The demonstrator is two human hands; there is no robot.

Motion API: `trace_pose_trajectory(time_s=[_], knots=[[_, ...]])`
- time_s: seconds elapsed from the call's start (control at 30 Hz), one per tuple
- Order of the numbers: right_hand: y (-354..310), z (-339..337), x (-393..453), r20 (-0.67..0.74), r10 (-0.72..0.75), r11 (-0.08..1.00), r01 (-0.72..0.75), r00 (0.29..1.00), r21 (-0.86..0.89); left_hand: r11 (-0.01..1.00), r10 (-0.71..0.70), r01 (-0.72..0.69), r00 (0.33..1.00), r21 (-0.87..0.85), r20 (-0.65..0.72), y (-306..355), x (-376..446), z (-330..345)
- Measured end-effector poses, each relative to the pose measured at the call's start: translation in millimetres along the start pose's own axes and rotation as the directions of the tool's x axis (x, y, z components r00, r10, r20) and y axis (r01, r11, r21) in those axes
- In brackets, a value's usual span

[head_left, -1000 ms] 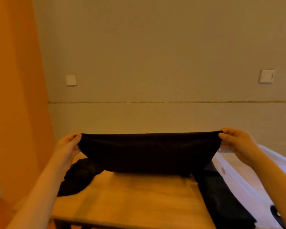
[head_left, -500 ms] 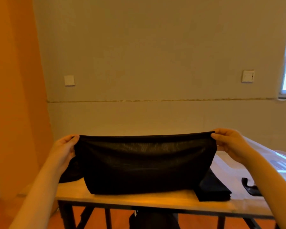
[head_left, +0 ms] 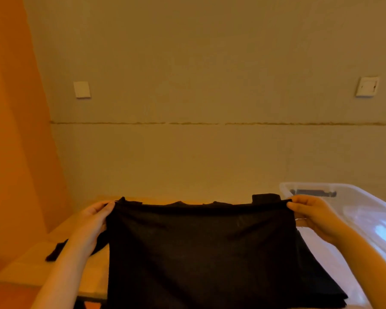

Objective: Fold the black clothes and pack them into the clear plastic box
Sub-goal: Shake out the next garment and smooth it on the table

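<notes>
Black garment (head_left: 201,248) hangs spread across lower centre of frame, top edge pulled taut and running left-right, long axis horizontal. Left hand (head_left: 94,221) pinches the top-left corner, right hand (head_left: 310,216) pinches the top-right corner; both have fingers curled on the fabric, thumbs toward the camera, forearms coming up from the bottom corners. Cloth drapes down in front of the wooden worktop (head_left: 54,257) and out of frame at the bottom.

Clear plastic box (head_left: 354,208) sits at right of frame, just beside the right hand, so that hand is nearer; the box lies off the right end of the garment's long axis. More black cloth (head_left: 316,270) lies under the held piece at lower right, near the box; whether it touches the box I cannot tell. Small dark strip (head_left: 55,253) lies on the worktop at lower left. Likely still folding; packing means shifting rightward.
</notes>
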State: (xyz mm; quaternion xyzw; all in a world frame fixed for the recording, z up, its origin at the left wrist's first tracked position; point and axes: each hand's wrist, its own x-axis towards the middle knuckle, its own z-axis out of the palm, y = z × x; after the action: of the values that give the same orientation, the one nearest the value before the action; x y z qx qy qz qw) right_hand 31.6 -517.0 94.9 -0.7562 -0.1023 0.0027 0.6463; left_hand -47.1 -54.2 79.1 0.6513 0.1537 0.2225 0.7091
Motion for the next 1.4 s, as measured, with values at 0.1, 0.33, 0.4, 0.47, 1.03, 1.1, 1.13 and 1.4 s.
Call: trace_pose_trajectory(time_s=[0.1,0.33,0.4,0.47,1.03,1.1,1.13,1.4], knots=[[13,10,32,-0.005,0.101,0.995,-0.101,0.995,-0.026,0.998,-0.051,0.051,0.999,0.032,-0.006,-21,36,6],[18,35,129,-0.181,0.231,0.923,-0.274,0.956,-0.269,0.991,-0.113,0.114,0.993,0.063,-0.025,-43,117,32],[17,44,160,-0.236,0.24,0.902,-0.307,0.941,-0.303,0.989,-0.13,0.131,0.991,0.064,-0.021,-45,144,40],[20,53,194,-0.285,0.25,0.866,-0.345,0.925,-0.361,0.983,-0.156,0.156,0.988,0.092,-0.012,-49,173,51],[101,170,118,0.154,0.261,0.501,0.003,0.953,-0.865,0.186,-0.203,-0.36,0.896,0.914,0.394,-125,91,94],[112,160,102,0.125,0.296,0.409,-0.008,0.947,-0.912,0.102,-0.235,-0.354,0.9,0.93,0.368,-133,79,80],[116,154,94,0.106,0.296,0.38,-0.015,0.949,-0.925,0.079,-0.233,-0.355,0.902,0.932,0.363,-136,74,74],[116,158,24,0.056,0.326,0.307,-0.05,0.944,-0.95,0.051,-0.219,-0.362,0.905,0.931,0.364,-132,25,38]])
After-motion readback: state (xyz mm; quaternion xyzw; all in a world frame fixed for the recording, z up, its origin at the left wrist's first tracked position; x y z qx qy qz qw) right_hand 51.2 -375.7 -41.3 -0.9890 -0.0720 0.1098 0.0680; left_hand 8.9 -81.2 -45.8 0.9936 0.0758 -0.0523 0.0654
